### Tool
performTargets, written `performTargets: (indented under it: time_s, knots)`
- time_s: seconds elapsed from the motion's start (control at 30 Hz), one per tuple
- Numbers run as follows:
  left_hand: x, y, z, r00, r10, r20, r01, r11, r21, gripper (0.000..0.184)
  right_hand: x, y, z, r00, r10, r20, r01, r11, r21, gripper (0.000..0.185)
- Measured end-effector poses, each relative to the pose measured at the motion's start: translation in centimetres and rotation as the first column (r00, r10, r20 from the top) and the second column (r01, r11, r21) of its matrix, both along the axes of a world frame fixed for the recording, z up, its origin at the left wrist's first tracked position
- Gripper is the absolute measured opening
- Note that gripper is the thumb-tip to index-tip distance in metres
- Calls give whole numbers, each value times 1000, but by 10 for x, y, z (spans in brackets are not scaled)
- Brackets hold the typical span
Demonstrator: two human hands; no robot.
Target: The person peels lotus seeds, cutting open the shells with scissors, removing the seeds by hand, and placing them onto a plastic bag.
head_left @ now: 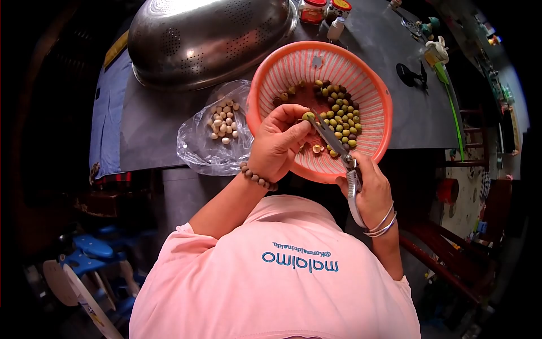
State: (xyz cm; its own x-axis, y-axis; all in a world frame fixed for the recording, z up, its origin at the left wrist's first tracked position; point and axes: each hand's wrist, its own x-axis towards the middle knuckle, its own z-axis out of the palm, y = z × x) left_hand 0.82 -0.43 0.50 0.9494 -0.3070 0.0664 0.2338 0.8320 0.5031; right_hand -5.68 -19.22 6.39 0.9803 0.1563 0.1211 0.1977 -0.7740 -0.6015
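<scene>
My left hand (280, 135) pinches a round green nut (308, 116) between thumb and fingertips, above the left part of a pink plastic basket (384, 107). My right hand (370, 192) is wrapped around the handles of a pair of metal shears (330, 137). Their blades point up and left, with the tips at the green nut; whether they cut into it cannot be made out. Several green, yellowish and brown nuts (339, 116) lie in the basket. Low in it, beneath the blades, is a pale opened piece (317, 149).
Left of the basket, a clear plastic bag (195, 141) holds several cream-coloured peeled nuts (224, 121). Behind it lies a large upturned metal colander (209, 39). Red-lidded jars (312, 11) and a small white bottle (336, 28) stand at the back of the grey table (149, 133).
</scene>
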Motion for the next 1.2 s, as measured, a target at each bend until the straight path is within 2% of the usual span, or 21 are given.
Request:
performTargets:
  time_s: [0.13,0.2,0.3,0.63,0.7,0.73,0.8,0.93,1.0,1.13,1.2]
  knots:
    - [-1,2,-1,999,-6,32,5,1000,26,21,-1,0,1,999,6,-46,-5,999,35,38]
    - [-1,2,2,991,79,112,-91,990,110,21,-1,0,1,998,46,-46,-42,997,71,36]
    - [1,10,-4,984,79,158,-108,977,183,19,-2,-1,-1,996,76,-48,-70,991,113,38]
    - [3,13,-9,990,38,139,-62,984,169,17,-2,-2,-2,989,121,-81,-104,978,183,38]
    - [2,13,-8,989,-8,145,-11,991,133,17,-3,0,2,981,110,-160,-71,969,235,37]
    - [2,13,-6,989,-7,146,-12,991,132,17,-3,1,1,981,111,-159,-72,969,235,37]
    - [3,11,-4,997,-39,70,37,999,26,18,-3,2,-3,989,98,-108,-69,967,245,37]
    - [5,8,-1,998,-27,53,29,999,-29,18,-2,1,-1,994,34,-107,-14,983,182,40]
    - [3,8,1,1000,23,15,-23,1000,4,19,-2,-1,-2,1000,11,-24,-9,997,71,43]
    - [2,5,1,998,57,-12,-56,998,33,22,-2,-1,0,998,9,-59,-6,999,41,44]
    - [1,5,4,998,25,50,-25,1000,4,25,-2,2,1,999,18,-39,-16,999,39,43]
